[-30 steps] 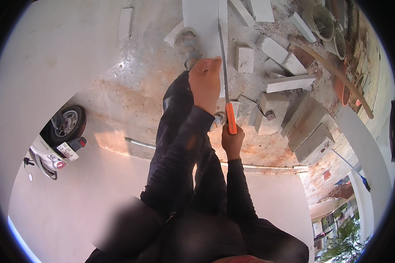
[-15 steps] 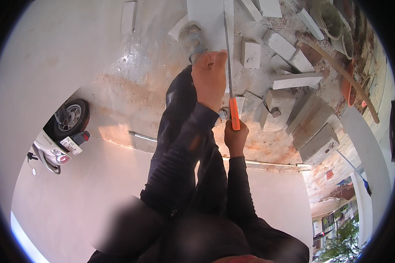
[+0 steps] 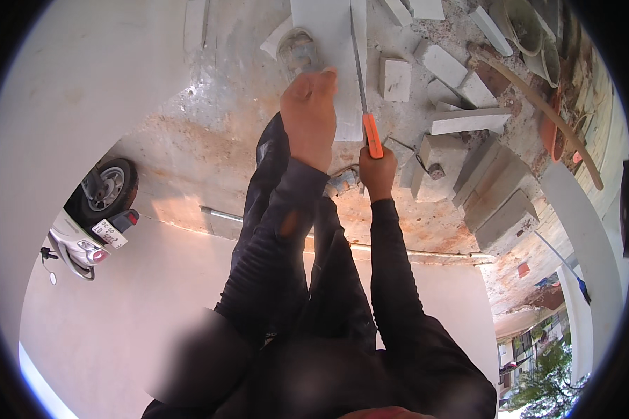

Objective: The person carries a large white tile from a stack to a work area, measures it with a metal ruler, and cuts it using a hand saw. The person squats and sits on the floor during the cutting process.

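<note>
A long white block [image 3: 328, 42] lies flat at the top centre. My right hand [image 3: 379, 173] is closed round the orange handle of a handsaw [image 3: 372, 136]. The saw's thin blade runs away from me along the block's right part. My left hand [image 3: 310, 115] is at the block's left near side, left of the blade. Its fingers look curled onto the block, though their tips are partly hidden. One shod foot [image 3: 298, 52] rests at the block's left edge. The other foot [image 3: 342, 183] is on the floor behind the block's near end.
Several cut white block pieces [image 3: 395, 79] lie scattered to the right, with larger grey blocks [image 3: 500, 199] beyond. Dusty basins [image 3: 521, 28] and a curved wooden handle [image 3: 545, 115] are at the far right. A parked scooter [image 3: 94, 223] stands at the left. A pipe runs along the wall base.
My right hand has pushed the saw forward, away from me, along the block. My left hand and the block appear slightly further left in view.
</note>
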Tool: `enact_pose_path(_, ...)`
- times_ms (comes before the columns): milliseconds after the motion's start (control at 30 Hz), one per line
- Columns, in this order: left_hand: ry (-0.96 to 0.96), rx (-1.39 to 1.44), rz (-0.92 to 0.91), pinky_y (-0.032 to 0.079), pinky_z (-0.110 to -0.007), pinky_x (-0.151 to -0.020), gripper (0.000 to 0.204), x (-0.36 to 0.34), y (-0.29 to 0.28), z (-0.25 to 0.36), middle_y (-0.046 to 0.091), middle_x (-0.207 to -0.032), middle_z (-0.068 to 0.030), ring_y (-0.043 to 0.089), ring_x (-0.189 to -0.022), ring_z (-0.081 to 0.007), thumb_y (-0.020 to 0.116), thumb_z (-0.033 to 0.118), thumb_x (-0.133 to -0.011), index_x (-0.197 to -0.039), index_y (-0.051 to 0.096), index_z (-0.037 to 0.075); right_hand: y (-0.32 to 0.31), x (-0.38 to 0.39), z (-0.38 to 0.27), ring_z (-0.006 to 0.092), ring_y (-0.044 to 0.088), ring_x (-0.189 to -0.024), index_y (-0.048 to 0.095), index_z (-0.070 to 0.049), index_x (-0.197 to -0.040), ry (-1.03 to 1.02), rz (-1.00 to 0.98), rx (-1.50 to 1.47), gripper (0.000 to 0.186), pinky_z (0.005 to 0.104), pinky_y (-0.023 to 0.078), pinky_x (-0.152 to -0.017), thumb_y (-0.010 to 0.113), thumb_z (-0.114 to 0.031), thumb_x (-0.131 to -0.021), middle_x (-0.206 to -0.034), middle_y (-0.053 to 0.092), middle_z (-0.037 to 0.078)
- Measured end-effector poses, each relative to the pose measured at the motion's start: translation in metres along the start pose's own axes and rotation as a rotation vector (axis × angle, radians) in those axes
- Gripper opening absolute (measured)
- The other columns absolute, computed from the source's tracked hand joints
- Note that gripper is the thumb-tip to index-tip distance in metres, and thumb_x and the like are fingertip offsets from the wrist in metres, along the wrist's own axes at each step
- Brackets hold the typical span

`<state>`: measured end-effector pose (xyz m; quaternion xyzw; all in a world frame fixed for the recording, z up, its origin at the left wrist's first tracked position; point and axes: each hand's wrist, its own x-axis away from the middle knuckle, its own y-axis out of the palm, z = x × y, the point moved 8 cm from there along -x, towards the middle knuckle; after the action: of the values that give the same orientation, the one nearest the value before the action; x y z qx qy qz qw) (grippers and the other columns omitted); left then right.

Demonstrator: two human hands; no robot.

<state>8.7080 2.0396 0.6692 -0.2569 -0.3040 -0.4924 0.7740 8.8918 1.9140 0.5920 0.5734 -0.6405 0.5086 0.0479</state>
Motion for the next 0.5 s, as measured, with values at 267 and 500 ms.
enact_pose_path(267, 0.005, -0.02, 0.028, 0.041, -0.028, -0.077, 0.025, -0.008, -0.01, -0.004, 0.064, -0.086, -0.0033, 0.059, -0.086, -0.013, 0.065, 0.028, -0.083, -0.089, 0.064, 0.004, 0.011, 0.035, 0.016, 0.0334, 0.068, -0.082, 0.069, -0.001, -0.091, 0.071, -0.051, -0.087, 0.021, 0.0375, 0.051, -0.076, 0.057, -0.015, -0.081, -0.083, 0.068, 0.021)
enact_pose_path(500, -0.058, -0.01, -0.057, 0.042, -0.028, -0.077, 0.026, -0.001, 0.019, -0.004, 0.064, -0.086, -0.0035, 0.06, -0.087, -0.0133, 0.065, 0.028, -0.083, -0.09, 0.064, 0.003, -0.002, -0.088, -0.028, 0.0452, 0.061, -0.074, 0.061, 0.004, -0.071, 0.02, 0.176, 0.036, 0.022, 0.0462, 0.048, -0.064, 0.057, -0.017, -0.075, -0.07, 0.06, 0.028)
